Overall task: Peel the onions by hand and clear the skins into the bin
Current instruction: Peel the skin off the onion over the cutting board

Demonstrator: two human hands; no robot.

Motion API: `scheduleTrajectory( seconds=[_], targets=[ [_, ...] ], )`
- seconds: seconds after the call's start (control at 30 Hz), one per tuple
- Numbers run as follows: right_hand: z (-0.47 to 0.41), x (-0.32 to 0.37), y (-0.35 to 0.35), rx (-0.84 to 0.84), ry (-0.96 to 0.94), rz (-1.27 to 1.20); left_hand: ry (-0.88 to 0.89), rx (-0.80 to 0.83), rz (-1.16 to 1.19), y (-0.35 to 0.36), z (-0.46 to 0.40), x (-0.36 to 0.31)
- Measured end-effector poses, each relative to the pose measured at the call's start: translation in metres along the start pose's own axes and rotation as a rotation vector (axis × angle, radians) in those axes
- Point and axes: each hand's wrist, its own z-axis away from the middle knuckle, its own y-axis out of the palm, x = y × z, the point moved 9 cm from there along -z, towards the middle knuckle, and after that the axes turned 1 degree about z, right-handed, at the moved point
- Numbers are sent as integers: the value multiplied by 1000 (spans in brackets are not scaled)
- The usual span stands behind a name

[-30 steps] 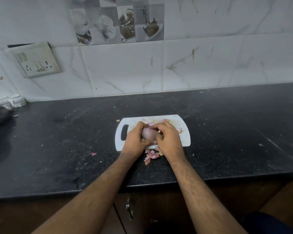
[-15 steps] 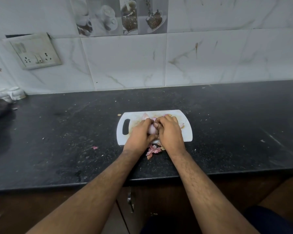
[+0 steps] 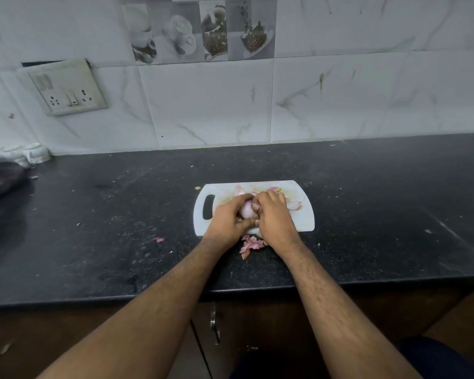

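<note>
A pale pink onion (image 3: pixel 246 210) sits between both hands over the white cutting board (image 3: pixel 304 220). My left hand (image 3: pixel 228 220) curls around its left side. My right hand (image 3: pixel 274 218) grips its right side, thumb pressed against the bulb. Most of the onion is hidden by my fingers. Loose pink skins (image 3: pixel 292 205) lie on the board behind my hands, and a small pile of skins (image 3: pixel 251 245) lies on the counter just in front of the board. No bin is in view.
The board lies on a black stone counter (image 3: pixel 93 228) against a tiled wall. A stray skin scrap (image 3: pixel 159 239) lies left of the board. A dark object (image 3: pixel 0 181) and white containers (image 3: pixel 34 154) sit far left. A cabinet handle (image 3: pixel 215 326) is below the counter edge.
Both hands have kept hold of the onion and shifted their fingers around it slightly. The view has tilted a little; the skins on the counter have not moved.
</note>
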Motion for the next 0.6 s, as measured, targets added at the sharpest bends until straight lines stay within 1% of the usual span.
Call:
scheduleTrajectory(
  seconds=[0.07,0.13,0.23,0.3,0.43,0.53,0.6],
  targets=[
    [3,1,4,29,-26,-15,-17,-4,3,-3,-2,2],
    [6,-4,4,15,4,-68,-24,-10,14,-5,-3,5],
    [4,-23,-9,-119,151,-187,-46,-7,47,-3,-2,8],
    [6,-26,-14,-165,183,-219,-55,-15,63,-3,-1,9],
    [9,-25,-19,-204,185,-311,-71,-26,102,-2,-2,12],
    [5,-20,-15,-196,120,-284,-58,-32,112,-2,-2,13],
    [4,-21,-15,-200,128,-300,-61,-26,127,-2,-3,15]
  ],
)
